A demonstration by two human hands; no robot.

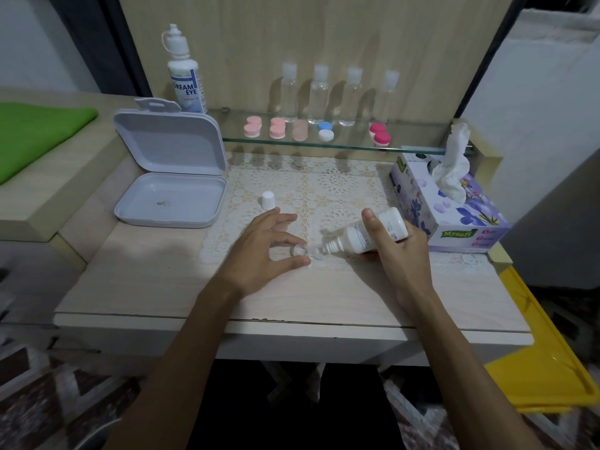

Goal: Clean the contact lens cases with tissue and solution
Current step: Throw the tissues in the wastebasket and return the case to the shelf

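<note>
Two hands at work: our left hand [263,246] pinches the clear case [306,251] on the mat [324,190]. Right hand [394,251] grips the bottle [363,235], tipped w/ its tip pointing left, just touching the case's right cup.

On the desk [146,287] a mat [324,190] lies in the middle — an open box [168,196] to its left, a tissue box [454,203] to its right. Behind, a shelf [406,146] carries lens cases [277,128], with small bottles [319,95] behind them. A cap [268,200] stands on the mat.
</note>
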